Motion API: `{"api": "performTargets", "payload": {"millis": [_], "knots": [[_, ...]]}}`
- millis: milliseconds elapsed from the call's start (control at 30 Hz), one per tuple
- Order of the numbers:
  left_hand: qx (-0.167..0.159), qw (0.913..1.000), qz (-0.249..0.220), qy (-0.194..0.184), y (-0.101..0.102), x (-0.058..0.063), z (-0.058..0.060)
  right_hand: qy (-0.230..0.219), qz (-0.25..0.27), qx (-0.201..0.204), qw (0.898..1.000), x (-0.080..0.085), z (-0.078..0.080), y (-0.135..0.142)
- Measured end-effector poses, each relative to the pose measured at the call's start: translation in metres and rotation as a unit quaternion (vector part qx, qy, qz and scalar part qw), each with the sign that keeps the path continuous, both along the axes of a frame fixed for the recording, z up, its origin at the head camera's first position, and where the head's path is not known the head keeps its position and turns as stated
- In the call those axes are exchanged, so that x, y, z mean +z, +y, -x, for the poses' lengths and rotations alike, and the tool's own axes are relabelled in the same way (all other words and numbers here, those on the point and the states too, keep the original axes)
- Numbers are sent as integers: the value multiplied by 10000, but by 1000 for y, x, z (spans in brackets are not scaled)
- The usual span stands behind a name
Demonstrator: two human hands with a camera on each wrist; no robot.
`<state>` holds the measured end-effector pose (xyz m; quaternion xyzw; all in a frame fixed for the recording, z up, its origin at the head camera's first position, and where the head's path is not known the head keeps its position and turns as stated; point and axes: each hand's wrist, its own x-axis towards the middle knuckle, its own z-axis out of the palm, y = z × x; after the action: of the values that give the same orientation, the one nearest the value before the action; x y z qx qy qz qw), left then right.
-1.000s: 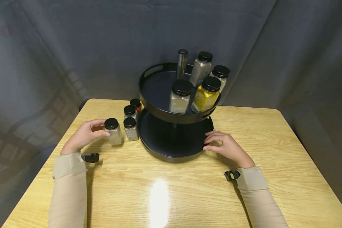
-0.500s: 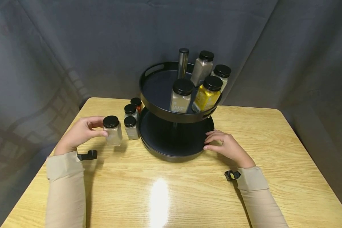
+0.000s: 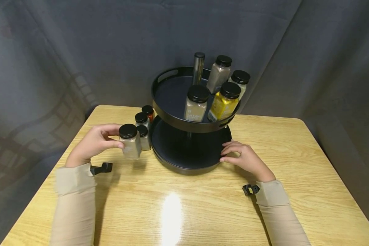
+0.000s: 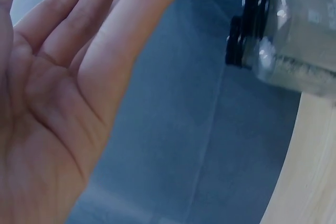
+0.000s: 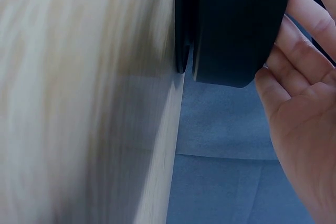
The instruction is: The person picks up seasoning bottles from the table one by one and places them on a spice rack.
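My left hand [image 3: 103, 140] holds a spice jar [image 3: 132, 145] with a black lid and pale powder inside, pinched between thumb and fingers. A shadow lies on the wood below the jar. It overlaps a smaller jar [image 3: 145, 138] standing at the left side of a black two-tier turntable [image 3: 187, 171]. In the left wrist view a black-lidded jar [image 4: 310, 35] shows at the upper right, beside the palm. On the other side, my right hand [image 3: 243, 157] grips the rim of the lower tier [image 5: 236, 30], fingertips at its edge.
Several jars stand on the upper tier [image 3: 175, 99], among them a yellow one [image 3: 224, 104] and a beige one [image 3: 196, 107], beside a metal post [image 3: 198, 68]. Left of the turntable are a jar with red contents [image 3: 149, 112] and another jar [image 3: 142, 119]. Grey curtains surround the wooden table [image 3: 135, 212].
My left hand first shifted slightly left with the jar, then moved right toward the turntable, so the jar now overlaps the smaller standing jar. The right hand has stayed at the lower rim.
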<state>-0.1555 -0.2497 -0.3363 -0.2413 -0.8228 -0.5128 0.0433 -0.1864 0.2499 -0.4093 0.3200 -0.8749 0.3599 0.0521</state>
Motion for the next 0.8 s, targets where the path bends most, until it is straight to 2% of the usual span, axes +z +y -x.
{"api": "performTargets", "payload": {"millis": [300, 633, 800], "knots": [[-34, 9994, 190, 284, 23, -5, 5, 92, 37, 79, 9999, -1, 0, 0], [-223, 9989, -225, 356, 47, -13, 12, 110, 131, 103, 9998, -1, 0, 1], [-172, 9992, -235, 282, 56, -17, 13, 25, 126, 79, 9999, -1, 0, 0]]}}
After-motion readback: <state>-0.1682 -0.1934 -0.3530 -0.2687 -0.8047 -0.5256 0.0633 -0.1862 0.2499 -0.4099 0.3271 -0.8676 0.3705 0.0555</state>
